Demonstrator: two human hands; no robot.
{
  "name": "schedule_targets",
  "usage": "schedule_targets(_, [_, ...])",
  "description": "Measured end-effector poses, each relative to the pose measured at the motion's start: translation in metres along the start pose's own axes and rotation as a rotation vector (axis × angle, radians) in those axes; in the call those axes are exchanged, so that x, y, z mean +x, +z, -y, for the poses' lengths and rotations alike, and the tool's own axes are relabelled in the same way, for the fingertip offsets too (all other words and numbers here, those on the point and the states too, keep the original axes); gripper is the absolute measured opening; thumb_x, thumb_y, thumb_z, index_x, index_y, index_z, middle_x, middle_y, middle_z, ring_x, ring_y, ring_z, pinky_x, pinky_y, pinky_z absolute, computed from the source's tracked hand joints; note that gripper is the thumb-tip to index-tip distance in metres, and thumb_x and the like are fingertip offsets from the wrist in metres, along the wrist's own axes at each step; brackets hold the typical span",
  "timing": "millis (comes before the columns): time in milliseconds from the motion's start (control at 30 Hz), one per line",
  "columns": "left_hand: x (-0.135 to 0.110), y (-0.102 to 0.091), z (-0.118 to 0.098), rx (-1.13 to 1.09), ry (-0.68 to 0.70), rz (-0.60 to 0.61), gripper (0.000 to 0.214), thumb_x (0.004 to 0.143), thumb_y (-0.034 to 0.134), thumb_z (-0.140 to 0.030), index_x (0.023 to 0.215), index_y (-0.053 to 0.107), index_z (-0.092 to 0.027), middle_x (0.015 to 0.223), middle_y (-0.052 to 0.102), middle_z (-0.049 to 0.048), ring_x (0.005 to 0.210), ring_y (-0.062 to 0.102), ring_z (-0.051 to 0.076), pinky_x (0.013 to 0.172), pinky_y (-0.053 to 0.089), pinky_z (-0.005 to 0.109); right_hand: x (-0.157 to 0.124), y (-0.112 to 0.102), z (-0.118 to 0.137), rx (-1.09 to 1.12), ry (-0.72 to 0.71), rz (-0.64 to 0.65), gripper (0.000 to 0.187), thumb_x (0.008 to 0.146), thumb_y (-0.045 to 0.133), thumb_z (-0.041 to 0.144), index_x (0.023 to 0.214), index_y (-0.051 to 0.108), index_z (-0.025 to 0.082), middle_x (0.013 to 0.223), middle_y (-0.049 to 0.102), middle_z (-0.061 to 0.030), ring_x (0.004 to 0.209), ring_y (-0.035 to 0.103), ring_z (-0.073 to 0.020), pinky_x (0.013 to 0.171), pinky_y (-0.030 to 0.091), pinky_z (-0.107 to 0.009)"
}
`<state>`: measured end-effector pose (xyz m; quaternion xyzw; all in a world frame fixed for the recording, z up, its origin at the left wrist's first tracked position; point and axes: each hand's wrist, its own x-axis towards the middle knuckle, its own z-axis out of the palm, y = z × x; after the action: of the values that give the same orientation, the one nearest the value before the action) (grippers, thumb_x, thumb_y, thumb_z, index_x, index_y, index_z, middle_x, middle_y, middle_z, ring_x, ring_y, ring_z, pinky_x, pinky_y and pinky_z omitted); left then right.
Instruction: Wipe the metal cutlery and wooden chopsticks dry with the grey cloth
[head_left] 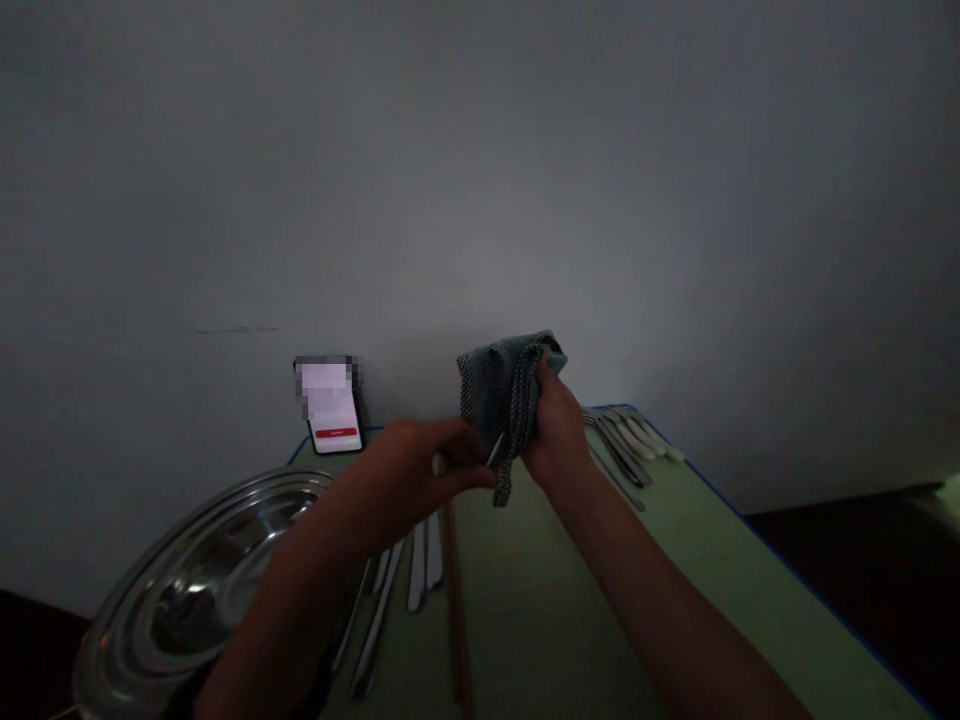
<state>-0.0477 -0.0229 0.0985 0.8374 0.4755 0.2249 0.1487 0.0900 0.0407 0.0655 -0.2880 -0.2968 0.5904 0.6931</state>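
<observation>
My right hand (556,425) grips a bunched grey-green checked cloth (501,390) held up above the table. My left hand (424,468) is closed in a pinch on a thin metal utensil (496,452) whose far end disappears into the cloth. What kind of utensil it is stays hidden by the cloth and my fingers. Both hands meet over the middle of the green table (675,580).
A large shiny steel bowl (187,590) sits at the left. Several pieces of cutlery (409,575) lie below my left hand, more cutlery (626,440) at the far right. A phone (330,405) leans against the grey wall. The table edge runs along the right.
</observation>
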Motion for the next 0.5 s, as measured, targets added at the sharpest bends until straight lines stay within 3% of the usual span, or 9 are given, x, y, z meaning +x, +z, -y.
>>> schedule_targets(100, [0.003,0.004,0.005,0.215,0.021,-0.193,0.029,0.065,0.07,-0.044,0.074,0.058,-0.02,0.063,0.06,-0.0046,0.056,0.053,0.011,0.051,0.032,0.021,-0.003,0.002,-0.003,-0.041,0.028,0.029,0.04,0.07,0.054,0.057,0.081,0.054,0.019,0.08,0.061,-0.0041,0.068,0.057,-0.0126,0.066,0.049,-0.027])
schedule_targets(200, [0.005,0.01,0.011,0.318,0.039,-0.364,0.033,0.068,0.067,-0.048,0.07,0.051,-0.019,0.064,0.055,-0.0046,0.056,0.049,0.01,0.05,0.03,0.021,-0.007,0.006,-0.002,-0.082,-0.007,0.052,0.039,0.07,0.052,0.058,0.079,0.052,0.02,0.074,0.058,-0.0022,0.066,0.055,-0.0125,0.065,0.049,-0.027])
schedule_targets(367, [0.005,0.009,0.013,0.16,-0.011,-0.411,0.036,0.071,0.061,-0.051,0.069,0.044,-0.019,0.058,0.046,-0.0066,0.051,0.041,0.009,0.048,0.031,0.02,-0.005,0.004,-0.001,-0.172,-0.064,0.104,0.041,0.072,0.048,0.06,0.08,0.05,0.02,0.074,0.058,-0.0016,0.066,0.054,-0.0127,0.062,0.046,-0.026])
schedule_targets(500, [0.0,-0.002,0.008,0.016,-0.058,-0.498,0.027,0.083,0.047,-0.043,0.071,0.044,-0.019,0.06,0.046,-0.005,0.052,0.042,0.009,0.049,0.034,0.021,-0.001,-0.006,0.004,-0.459,-0.106,0.363,0.036,0.075,0.05,0.055,0.076,0.052,0.019,0.067,0.055,0.0013,0.064,0.051,-0.0121,0.058,0.04,-0.024])
